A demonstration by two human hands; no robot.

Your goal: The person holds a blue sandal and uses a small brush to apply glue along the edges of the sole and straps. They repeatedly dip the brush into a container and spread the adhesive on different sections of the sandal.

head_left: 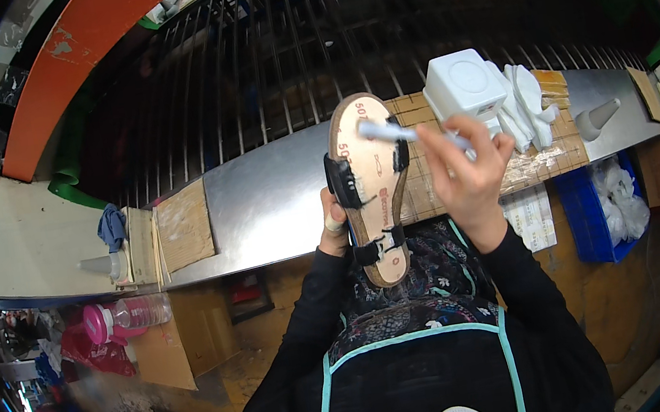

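Observation:
My left hand [334,221] grips the edge of a sandal [375,191] with its footbed side up, its fingers partly hidden behind it. The tan sole bears red print, and the ends of black straps lie folded along its sides. A pale brush [400,131] is held in my right hand [470,172], fingers closed round the handle. Its blurred head lies over the wide end of the footbed; whether it touches cannot be made out. Just beyond my right hand stands a white square container [462,85], with white gloves or cloths [526,104] beside it.
A metal ledge [268,194] with cardboard sheets [184,226] runs along a rack of dark rods [257,63]. A grey cone [599,119] stands at the right. Below are a blue bin [589,223] with plastic bags and, at left, a clear plastic bottle [144,311].

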